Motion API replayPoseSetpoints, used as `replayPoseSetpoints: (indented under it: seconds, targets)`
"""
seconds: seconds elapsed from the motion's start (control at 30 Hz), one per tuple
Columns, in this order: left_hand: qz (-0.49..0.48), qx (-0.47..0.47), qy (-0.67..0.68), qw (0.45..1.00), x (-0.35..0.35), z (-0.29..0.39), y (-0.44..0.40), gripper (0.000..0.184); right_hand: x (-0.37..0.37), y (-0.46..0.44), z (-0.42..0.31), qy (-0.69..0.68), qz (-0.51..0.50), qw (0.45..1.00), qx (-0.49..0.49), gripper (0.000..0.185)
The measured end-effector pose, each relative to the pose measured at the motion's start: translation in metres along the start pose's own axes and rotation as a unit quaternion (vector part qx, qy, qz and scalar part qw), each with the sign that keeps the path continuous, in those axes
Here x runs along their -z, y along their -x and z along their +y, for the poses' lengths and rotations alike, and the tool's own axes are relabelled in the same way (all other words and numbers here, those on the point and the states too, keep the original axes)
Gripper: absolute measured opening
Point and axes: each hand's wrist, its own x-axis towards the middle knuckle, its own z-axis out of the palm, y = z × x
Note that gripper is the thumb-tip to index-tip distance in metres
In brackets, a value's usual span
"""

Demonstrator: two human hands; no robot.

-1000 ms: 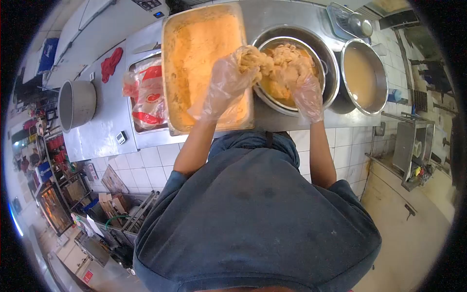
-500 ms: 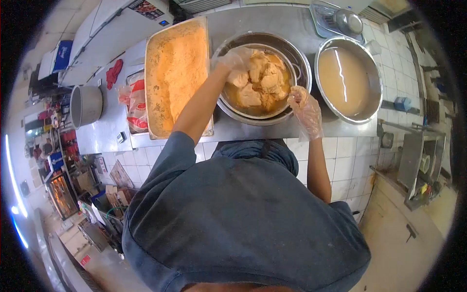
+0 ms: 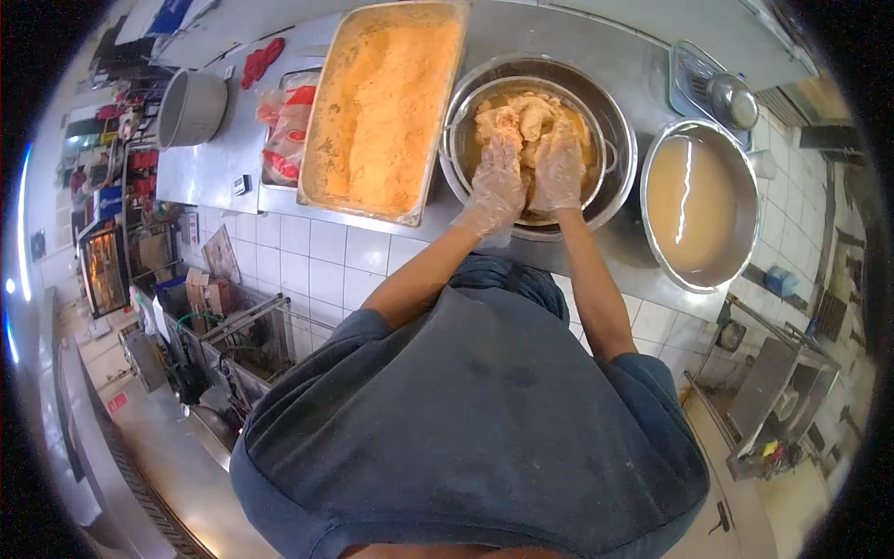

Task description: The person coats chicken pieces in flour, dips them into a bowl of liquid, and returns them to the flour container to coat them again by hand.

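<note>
My left hand (image 3: 495, 189), in a clear plastic glove, lies against the pale raw chicken pieces (image 3: 533, 116) with its fingers stretched forward. Opposite it, my right hand (image 3: 558, 175), gloved the same way, rests along the other side of the pile, fingers extended. Chicken shows between and beyond the two hands. The pieces sit in yellowish liquid inside a metal pot (image 3: 606, 158) with a side handle. That pot stands within a wider steel bowl (image 3: 621, 121). The fingertips are partly lost among the chicken.
Left of the bowl lies a large tray (image 3: 417, 212) of orange-tinted flour (image 3: 386, 102). To the right stands a metal tub (image 3: 752, 210) of cloudy liquid. Also on the steel table are a red-and-white plastic bag (image 3: 287, 135), a grey pot (image 3: 193, 109), a red cloth (image 3: 262, 62) and a small timer (image 3: 240, 184).
My right hand has moved from the bowl's right rim in onto the chicken. My left hand has drawn back to the near side of the pile. The view has shifted left.
</note>
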Motion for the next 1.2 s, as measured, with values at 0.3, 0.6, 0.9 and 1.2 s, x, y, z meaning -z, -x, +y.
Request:
replayPoseSetpoints:
  seconds: [0.3, 0.6, 0.9, 1.2]
  targets:
    - [0.122, -0.159, -0.066, 0.978, 0.037, 0.005, -0.048, 0.060, -0.013, -0.017, 0.001, -0.153, -0.171, 0.973, -0.033, 0.029]
    - [-0.075, -0.231, -0.070, 0.968, 0.003, -0.007, -0.088, 0.056, 0.047, -0.037, 0.035, -0.269, -0.025, 0.949, -0.163, 0.030]
    - [0.212, -0.140, -0.082, 0.964, 0.044, -0.030, -0.073, 0.039, 0.007, -0.071, 0.020, -0.175, -0.230, 0.956, -0.047, 0.031]
    - [-0.099, -0.080, -0.085, 0.988, 0.026, -0.034, -0.098, 0.036, -0.013, -0.084, 0.017, -0.126, -0.197, 0.971, -0.050, 0.032]
